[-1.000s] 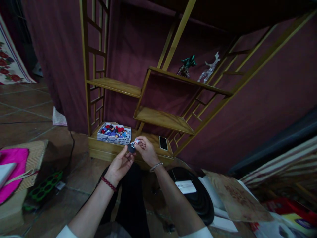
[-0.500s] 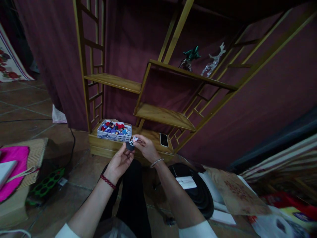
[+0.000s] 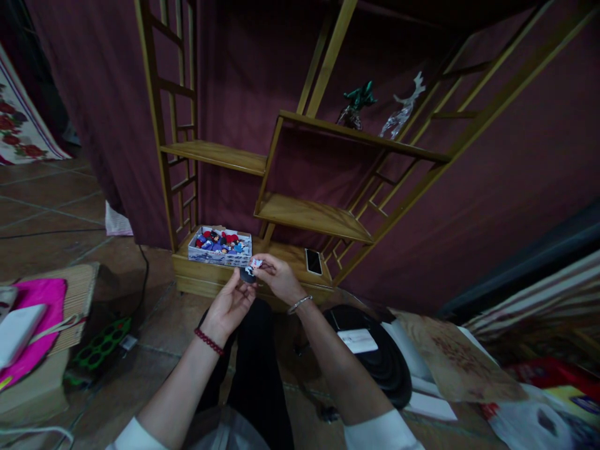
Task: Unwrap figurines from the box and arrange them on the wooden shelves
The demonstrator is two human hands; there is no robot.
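A small figurine (image 3: 255, 265), mostly white with pink and dark parts, is held between my two hands just in front of the shelf's lowest board. My left hand (image 3: 229, 307) grips the dark, roundish base (image 3: 246, 275) at its lower end. The fingers of my right hand (image 3: 281, 279) pinch its upper part, so some of it is hidden. Just beyond the hands, an open patterned box (image 3: 220, 257) on the low board holds several small red, blue and purple figures (image 3: 224, 242).
A phone (image 3: 314, 261) lies on the low board to the right. Above, a green ornament (image 3: 360, 95) and a clear deer-like figure (image 3: 404, 109) share a shelf. A black round stack (image 3: 389, 365) is at my right; a pink cloth (image 3: 47, 300) and white box lie left.
The view has shifted slightly, so the scene sits a little differently in the frame. Both hands keep nearly the same hold on the figurine.
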